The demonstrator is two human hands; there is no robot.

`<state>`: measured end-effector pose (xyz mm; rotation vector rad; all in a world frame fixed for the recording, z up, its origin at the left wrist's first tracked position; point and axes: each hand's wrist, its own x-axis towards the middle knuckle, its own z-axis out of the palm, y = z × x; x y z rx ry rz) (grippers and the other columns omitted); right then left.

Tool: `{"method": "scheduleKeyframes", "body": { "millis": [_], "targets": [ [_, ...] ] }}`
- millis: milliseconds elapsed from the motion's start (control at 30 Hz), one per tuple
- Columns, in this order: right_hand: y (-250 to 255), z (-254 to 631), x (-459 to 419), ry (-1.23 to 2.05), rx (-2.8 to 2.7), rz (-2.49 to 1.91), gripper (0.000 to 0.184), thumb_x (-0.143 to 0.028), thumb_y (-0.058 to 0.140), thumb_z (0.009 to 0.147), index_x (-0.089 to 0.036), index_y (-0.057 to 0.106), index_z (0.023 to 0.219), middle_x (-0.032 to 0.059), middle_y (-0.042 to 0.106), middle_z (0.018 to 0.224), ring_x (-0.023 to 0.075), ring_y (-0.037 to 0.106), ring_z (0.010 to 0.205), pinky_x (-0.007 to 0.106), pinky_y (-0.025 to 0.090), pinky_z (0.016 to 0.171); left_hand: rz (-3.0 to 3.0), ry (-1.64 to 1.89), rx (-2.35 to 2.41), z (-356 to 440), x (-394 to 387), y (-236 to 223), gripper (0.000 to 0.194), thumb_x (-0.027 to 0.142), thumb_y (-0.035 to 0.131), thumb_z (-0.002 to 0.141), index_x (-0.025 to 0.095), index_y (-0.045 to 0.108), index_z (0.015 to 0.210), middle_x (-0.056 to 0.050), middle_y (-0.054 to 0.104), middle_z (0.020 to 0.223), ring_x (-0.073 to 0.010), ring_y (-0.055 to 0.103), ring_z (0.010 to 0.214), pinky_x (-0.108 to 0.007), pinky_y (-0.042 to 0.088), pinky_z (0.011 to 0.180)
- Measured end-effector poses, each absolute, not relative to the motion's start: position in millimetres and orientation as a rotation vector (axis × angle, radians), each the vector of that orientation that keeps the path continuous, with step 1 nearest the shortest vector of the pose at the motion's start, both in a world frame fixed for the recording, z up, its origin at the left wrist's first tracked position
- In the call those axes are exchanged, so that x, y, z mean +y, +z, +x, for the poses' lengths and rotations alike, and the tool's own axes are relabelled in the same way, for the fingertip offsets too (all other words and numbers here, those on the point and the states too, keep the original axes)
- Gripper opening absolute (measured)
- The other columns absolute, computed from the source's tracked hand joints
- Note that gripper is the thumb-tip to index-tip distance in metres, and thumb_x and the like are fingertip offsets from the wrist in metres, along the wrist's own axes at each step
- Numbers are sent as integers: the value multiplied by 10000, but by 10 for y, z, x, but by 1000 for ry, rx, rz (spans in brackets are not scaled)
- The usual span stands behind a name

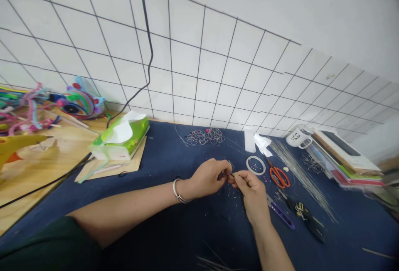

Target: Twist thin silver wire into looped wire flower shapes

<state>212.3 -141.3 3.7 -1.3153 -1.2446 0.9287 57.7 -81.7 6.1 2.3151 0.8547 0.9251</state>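
Note:
My left hand (205, 178), with a silver bangle and a dark band at its wrist, is closed around a small bent wire piece (231, 164). The thumb and fingers of my right hand (254, 194) pinch at the same spot, meeting the left fingertips. Much of the piece is hidden by the fingers. Just beyond the right hand lies a clear round dish (256, 165) with tiny beads. Orange-handled scissors (279, 177), purple thread snips (282, 215) and black-handled pliers (307, 219) lie to the right.
On the blue cloth (162, 154) are tangled wire coils (204, 136) at the back and a bundle of straight wires (302, 175) at right. A mug (299, 136) stands beside stacked books and boxes (346, 154). A tissue pack (121, 136) and yellow glue gun (21, 146) are left.

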Motion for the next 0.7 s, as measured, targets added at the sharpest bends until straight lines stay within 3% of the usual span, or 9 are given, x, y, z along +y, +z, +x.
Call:
{"method": "scheduleKeyframes", "body": {
  "millis": [333,533,700],
  "targets": [
    [-23,2174,-1388,1038,-1185,-1248,182,-353,606,755,-177,631,795,27,638,722,147,575,629,274,453,601,1649,589,505,538,-719,97,198,214,558,741,133,495,910,-26,608,766,-94,550,584,-186,448,462],
    [58,2144,-1410,995,-1353,-1279,162,-332,597,762,-178,643,779,18,617,690,158,562,651,276,443,615,1929,693,695,538,-771,73,107,191,550,738,163,517,836,25,566,669,-73,492,523,-173,382,471],
    [114,2138,-1459,699,-1453,-1415,144,-316,592,764,-187,655,778,25,636,760,165,568,709,280,434,667,2163,800,820,559,-828,72,107,155,548,718,174,508,816,42,522,616,-86,460,528,-182,327,484]
  ]
}}
